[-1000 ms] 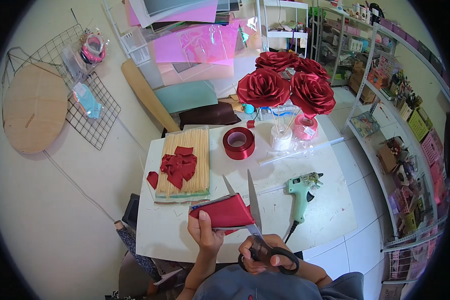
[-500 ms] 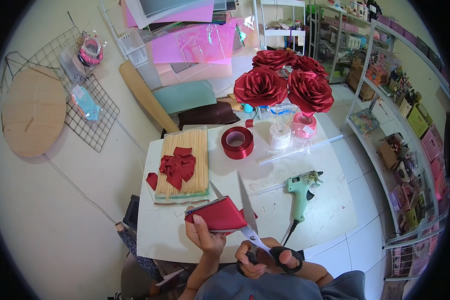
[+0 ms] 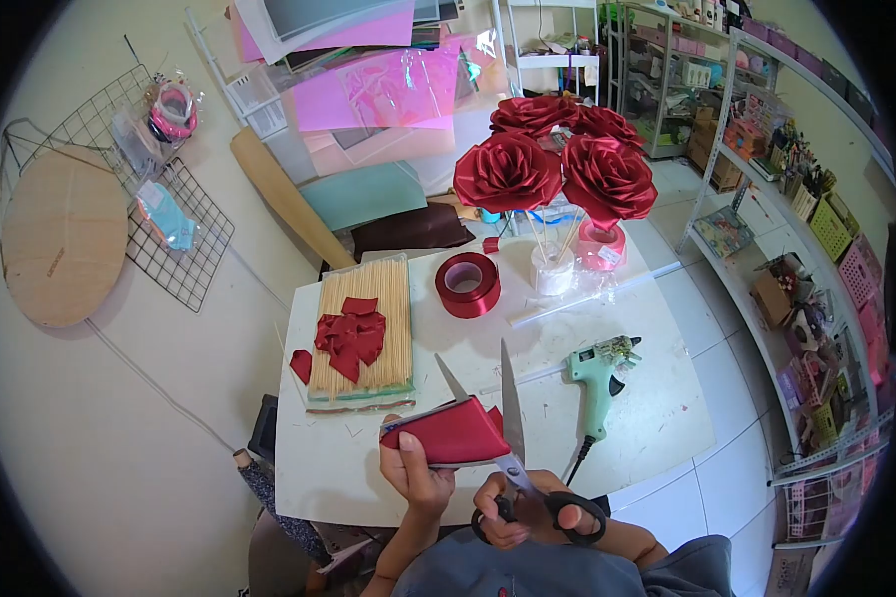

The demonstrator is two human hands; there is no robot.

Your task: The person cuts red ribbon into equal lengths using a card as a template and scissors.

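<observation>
My left hand (image 3: 418,476) is closed on a piece of dark red satin ribbon (image 3: 448,435), its thumb on the near face. A thin bluish-grey edge shows at the ribbon's left end; what it belongs to I cannot make out. In my right hand (image 3: 513,515) are scissors (image 3: 513,430) with black handles. Their blades stand apart, one passing behind the ribbon and the other rising at its right end. A small red corner shows beside that blade. Cut red petals (image 3: 351,336) lie on a pack of wooden sticks (image 3: 393,298), with one loose petal (image 3: 301,365) at its left.
A ribbon roll (image 3: 467,286) lies mid-table. Red satin roses (image 3: 508,172) stand on sticks in a white holder (image 3: 553,273), beside a pink roll (image 3: 601,245). A green glue gun (image 3: 595,388) with its cord lies on the right. Loaded shelves (image 3: 757,189) line the right side.
My left hand and the ribbon have shifted a little to the right. The scissors have moved slightly right too, their blade tips somewhat farther apart. The view has shifted slightly.
</observation>
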